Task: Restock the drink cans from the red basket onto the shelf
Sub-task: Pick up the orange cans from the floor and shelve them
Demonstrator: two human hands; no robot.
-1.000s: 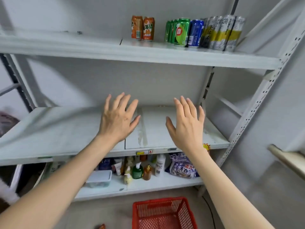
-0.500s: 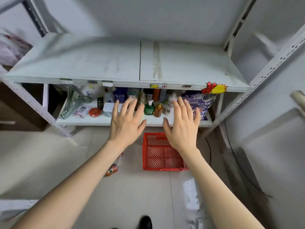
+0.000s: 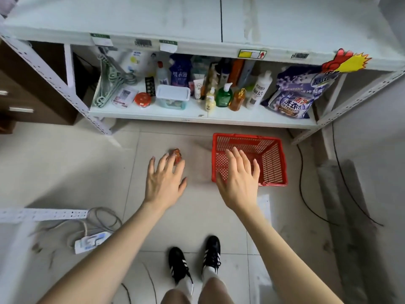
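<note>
The red basket (image 3: 270,159) sits on the tiled floor in front of the shelf unit; I see no cans inside it. My right hand (image 3: 238,181) hovers over its near left corner, fingers spread and holding nothing. My left hand (image 3: 164,181) is stretched out flat to the left of the basket, also holding nothing. Just beyond its fingertips lies a small bottle with a red-orange label (image 3: 176,155), partly hidden by the fingers. The white middle shelf board (image 3: 153,16) fills the top of the view.
The bottom shelf (image 3: 197,110) holds several bottles, a lidded plastic box (image 3: 173,96), hangers and a purple detergent bag (image 3: 293,99). A power strip with cables (image 3: 92,240) lies on the floor at left. Black cables run along the right. My black shoes (image 3: 195,262) stand below.
The view has tilted down from the upper shelves to the floor. Both open hands have dropped from the middle shelf level to just above the basket and the floor.
</note>
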